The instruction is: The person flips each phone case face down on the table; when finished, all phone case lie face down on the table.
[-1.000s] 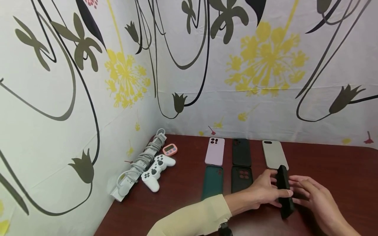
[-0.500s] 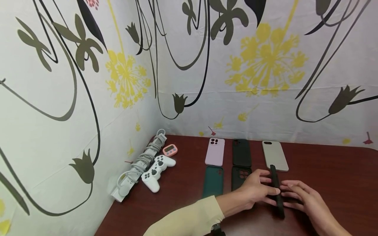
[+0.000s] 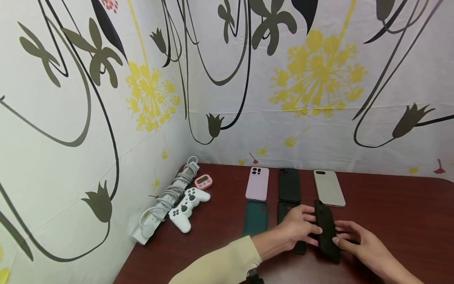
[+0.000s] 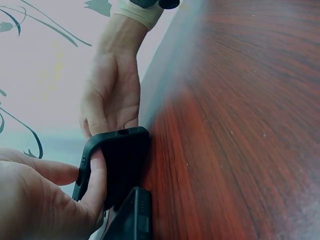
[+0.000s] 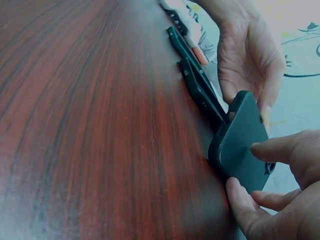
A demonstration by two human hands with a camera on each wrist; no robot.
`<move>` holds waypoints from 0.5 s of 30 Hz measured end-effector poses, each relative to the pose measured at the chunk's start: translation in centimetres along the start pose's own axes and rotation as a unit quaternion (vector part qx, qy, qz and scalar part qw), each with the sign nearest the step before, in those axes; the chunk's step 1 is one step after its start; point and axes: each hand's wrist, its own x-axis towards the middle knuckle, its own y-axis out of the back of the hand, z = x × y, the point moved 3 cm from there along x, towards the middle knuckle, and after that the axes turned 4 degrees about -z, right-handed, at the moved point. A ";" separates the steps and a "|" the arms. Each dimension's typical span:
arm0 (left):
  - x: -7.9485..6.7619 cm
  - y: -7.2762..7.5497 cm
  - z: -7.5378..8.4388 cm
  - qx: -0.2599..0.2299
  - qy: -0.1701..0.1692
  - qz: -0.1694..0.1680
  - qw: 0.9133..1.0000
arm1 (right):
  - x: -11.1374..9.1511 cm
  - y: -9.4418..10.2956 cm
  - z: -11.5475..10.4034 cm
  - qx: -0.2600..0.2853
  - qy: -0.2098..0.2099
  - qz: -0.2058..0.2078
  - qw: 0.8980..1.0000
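Note:
Both hands hold a black phone case (image 3: 327,232), tilted up on its long edge over the table. My left hand (image 3: 296,225) pinches its left side; in the left wrist view the thumb lies against the hollow inside of the case (image 4: 120,170). From the other side, my right hand (image 3: 363,242) grips the right edge, and the right wrist view has its thumb on the smooth outer back (image 5: 242,142). Partly hidden under the left hand is another black case (image 3: 299,248) with a camera cutout. A green case (image 3: 256,219) lies left of it.
Along the back of the table lie a pink case (image 3: 257,183), a black case (image 3: 289,184) and a pale grey case (image 3: 329,188). At left are a white game controller (image 3: 188,207), a pink timer (image 3: 203,182) and a cord-wrapped power strip (image 3: 170,197) near the wall.
Both hands have moved left with the black phone case. It has turned from nearly edge-on, so a broad face shows. The right thumb has come to rest on it.

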 end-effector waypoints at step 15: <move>0.5 0.9 -0.3 -0.004 -0.003 0.028 1.000 | 0.1 0.7 -0.9 0.017 -0.001 0.024 1.000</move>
